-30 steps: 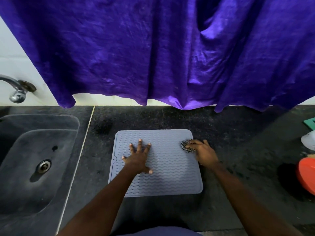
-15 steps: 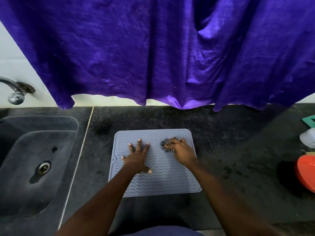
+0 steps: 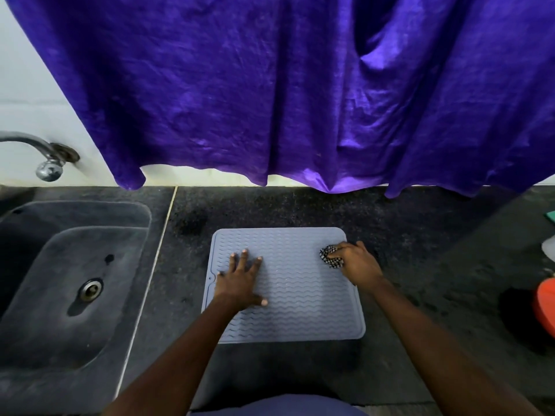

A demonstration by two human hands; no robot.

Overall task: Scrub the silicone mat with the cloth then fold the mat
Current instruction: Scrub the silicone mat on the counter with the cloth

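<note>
On the dark speckled stone table [image 3: 405, 235], the left hand [image 3: 240, 282] is pressing flat, fingers [image 3: 244, 256] spread, on the grey wavy-ribbed silicone mat [image 3: 300, 295], while the right hand [image 3: 356, 262] is gripping a bunched black-and-white checked cloth [image 3: 329, 256] near its right edge.

The person's two forearms are bare along their whole visible length, and the left hand [image 3: 240, 283] and right hand [image 3: 357, 265] are bare too, with short, trimmed nails showing on the left fingers [image 3: 243, 261]. At the bottom edge, between the arms, a curved strip of blue-purple garment [image 3: 279, 406] shows: smooth, plain fabric. Its cut cannot be told.
</note>
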